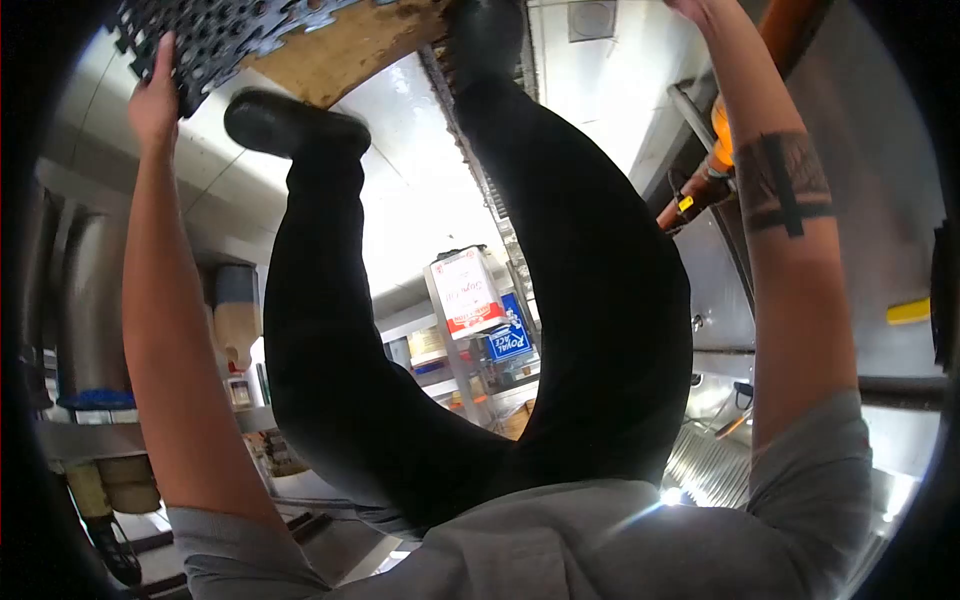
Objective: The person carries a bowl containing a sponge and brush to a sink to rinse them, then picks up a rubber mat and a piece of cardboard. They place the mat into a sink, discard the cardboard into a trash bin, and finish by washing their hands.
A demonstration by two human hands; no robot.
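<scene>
My left hand (155, 108) is at the upper left, closed on the edge of a black rubber floor mat (225, 45) with round holes. The thumb lies along the mat's side, and part of the mat runs out of view at the top. A brown, stained flat surface (345, 55) shows beside the mat's jagged edge. Only a sliver of my right hand (688, 6) appears at the top edge; its fingers are cut off. One black shoe (290, 122) stands close to the mat, and the other shoe (487, 35) is farther right.
Pale floor tiles (410, 180) lie underfoot, with a dark, dirty strip (465, 140) across them and a square drain cover (592, 20). Shelves behind my legs hold a white and red tin (466, 290) and a blue box (509, 335). Orange-brown pipework (690, 195) and steel equipment stand right.
</scene>
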